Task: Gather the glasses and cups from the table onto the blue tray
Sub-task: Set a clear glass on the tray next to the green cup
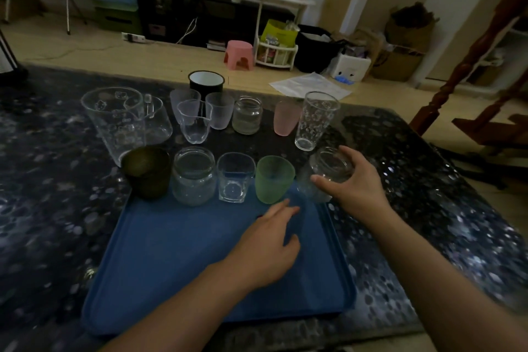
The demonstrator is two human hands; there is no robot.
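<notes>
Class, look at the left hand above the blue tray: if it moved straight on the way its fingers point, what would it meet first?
Probably the green frosted cup; the left hand points up toward it, though depth is uncertain.

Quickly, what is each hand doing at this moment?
Left hand: open, holding nothing, over the blue tray.
Right hand: gripping a clear glass jar.

Bare blue tray [171, 260] floor lies open across its near and middle stretch, crossed only by the left hand [268, 246]. Along the tray's far edge a close-set row blocks passage: dark cup [147, 171], clear jar [194, 177], square tumbler [235, 177], green cup [274, 178]. Narrow gaps separate them. Behind, a second row crowds the desk [43, 194], open at both sides.
</notes>
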